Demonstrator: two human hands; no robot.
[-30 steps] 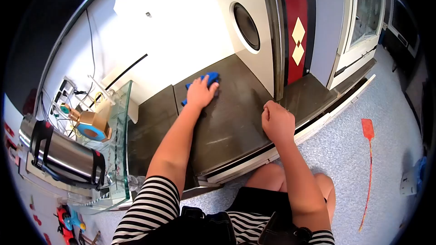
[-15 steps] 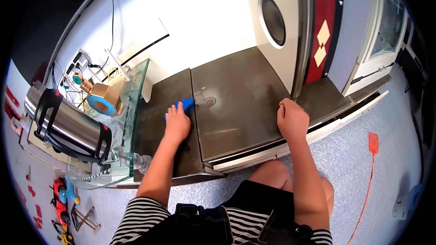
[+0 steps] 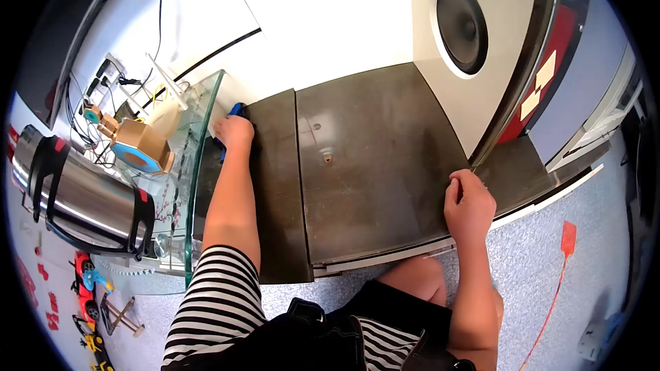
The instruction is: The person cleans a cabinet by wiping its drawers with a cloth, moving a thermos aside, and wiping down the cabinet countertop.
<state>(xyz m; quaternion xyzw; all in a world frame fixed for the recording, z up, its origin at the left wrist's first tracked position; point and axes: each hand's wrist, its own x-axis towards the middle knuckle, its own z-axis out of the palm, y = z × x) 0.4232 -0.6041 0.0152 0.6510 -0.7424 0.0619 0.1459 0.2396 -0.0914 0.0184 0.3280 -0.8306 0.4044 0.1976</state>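
My left hand (image 3: 234, 132) presses a blue cloth (image 3: 238, 109) onto the dark cabinet top (image 3: 375, 185), at the back left beside the glass shelf. The fingers are closed over the cloth and cover most of it; blue edges stick out above and to the left of them. My right hand (image 3: 471, 207) is curled into a loose fist at the cabinet's front right edge, with nothing visible in it.
A glass shelf (image 3: 207, 124) at left carries a steel kettle-like container (image 3: 93, 189) and a brown-gold bottle (image 3: 143, 145). Cables (image 3: 82, 134) hang behind. A tall speaker (image 3: 462, 27) stands back right. A red fly swatter (image 3: 568, 237) is by the floor at right.
My left hand has moved the blue cloth back and left, up to the glass shelf. The view has shifted and come nearer the cabinet. My right hand stays a fist near the front edge.
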